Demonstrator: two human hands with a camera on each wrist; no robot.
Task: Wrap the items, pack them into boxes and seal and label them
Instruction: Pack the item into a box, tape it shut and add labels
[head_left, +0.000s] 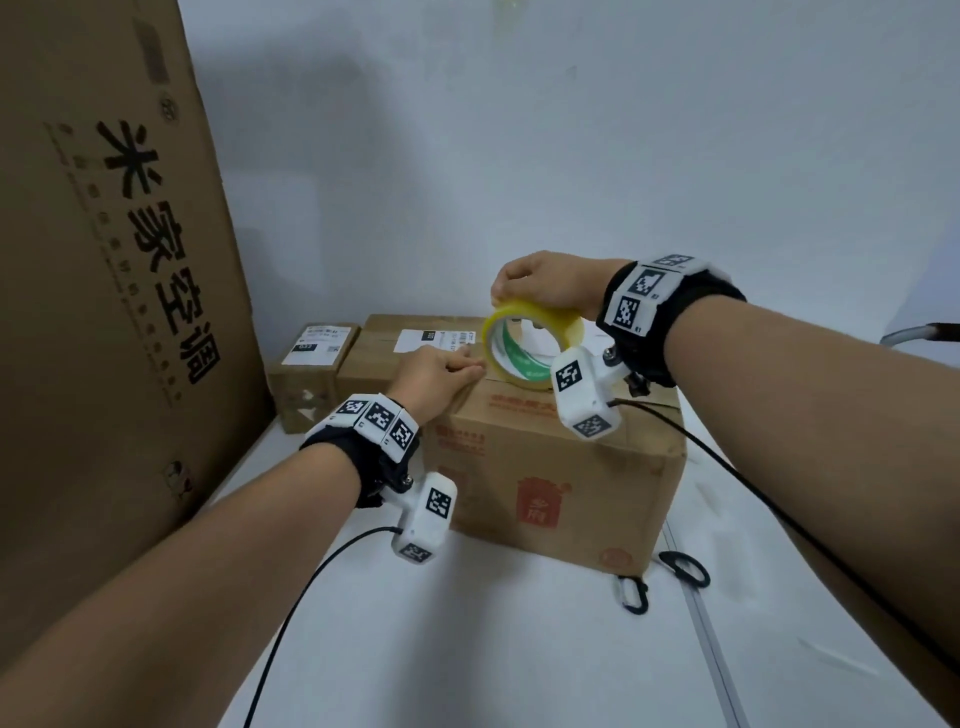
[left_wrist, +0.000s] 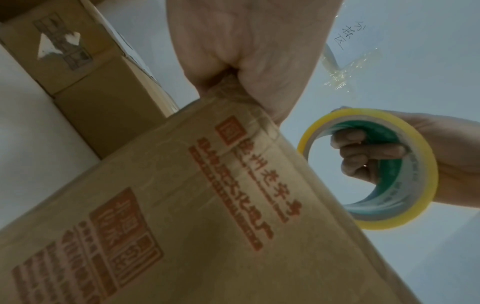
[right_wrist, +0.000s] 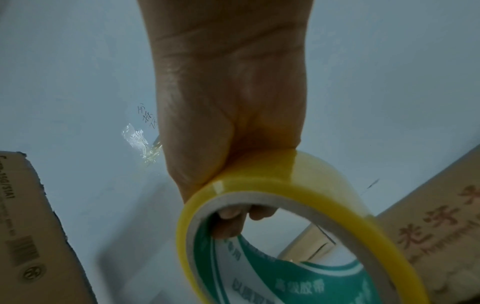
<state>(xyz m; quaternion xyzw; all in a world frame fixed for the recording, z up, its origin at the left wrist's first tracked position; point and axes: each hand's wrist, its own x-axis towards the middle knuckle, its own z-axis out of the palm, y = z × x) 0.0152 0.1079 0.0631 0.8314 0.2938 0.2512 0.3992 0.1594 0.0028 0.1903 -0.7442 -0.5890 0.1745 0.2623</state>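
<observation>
The tape roll (head_left: 532, 343) stood on edge over the box (head_left: 550, 467), gripped by the right hand (head_left: 545, 283), fingers curled through its core. Just left, the left hand (head_left: 436, 376) lay curled on the box's top, apparently pressing the tape's end.

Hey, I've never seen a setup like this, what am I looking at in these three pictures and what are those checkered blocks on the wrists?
No machine here: a person with a camera on the head and one on each wrist; the checkered blocks sit on the wrist bands. The head view looks down at a white table. The right hand holds a yellow tape roll, fingers hooked through its core. The left hand rests on the brown box at its top edge. Two labelled boxes stand behind, scissors beside it.
</observation>
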